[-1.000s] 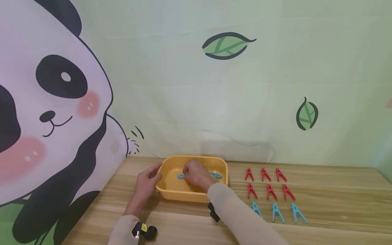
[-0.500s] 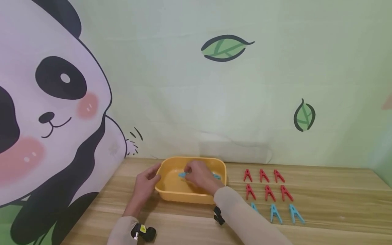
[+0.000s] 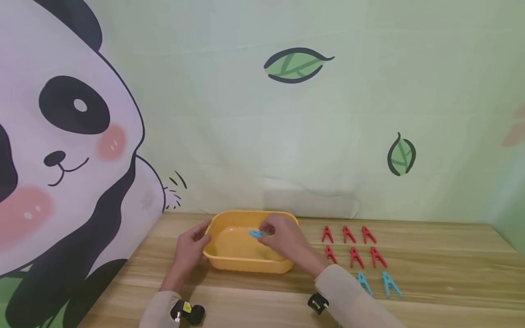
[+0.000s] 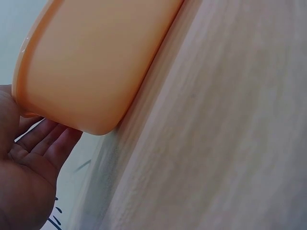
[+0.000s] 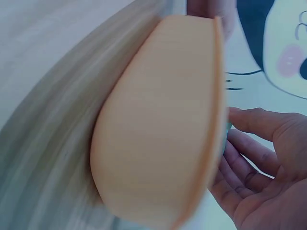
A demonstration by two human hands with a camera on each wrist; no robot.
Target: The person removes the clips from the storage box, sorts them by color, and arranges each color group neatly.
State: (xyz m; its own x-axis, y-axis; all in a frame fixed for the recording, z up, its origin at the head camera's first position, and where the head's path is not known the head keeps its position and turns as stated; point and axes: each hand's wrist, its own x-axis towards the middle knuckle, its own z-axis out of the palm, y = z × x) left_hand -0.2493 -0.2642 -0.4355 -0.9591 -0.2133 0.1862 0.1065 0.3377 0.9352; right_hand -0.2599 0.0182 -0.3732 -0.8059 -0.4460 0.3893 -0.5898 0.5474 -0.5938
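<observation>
**A:** What is your right hand (image 3: 287, 240) doing?

**B:** Your fingers pinch a blue clip (image 3: 256, 233). You hold it just above the inside of the yellow tub (image 3: 245, 263), near the back wall at 12 o'clock.

**A:** Will the clip be hard to hold?

**B:** I think not. It looks like small, light, hard plastic. It could be a bit slippery, so pinch it by its two legs and don't squeeze too hard, or its mouth will open.

**A:** And your left hand (image 3: 189, 248)?

**B:** It rests against the tub's left end, at 9 o'clock, with the fingers loose and the thumb on the rim. It steadies the tub, which looks light and could slide on the wooden table (image 3: 443, 269).

**A:** What is in the tub?

**B:** I can't see anything else inside; your hand hides part of it. At 3 o'clock from the tub, red clips (image 3: 347, 234) lie in rows, with blue clips on the table (image 3: 389, 284) in front of them.
</observation>
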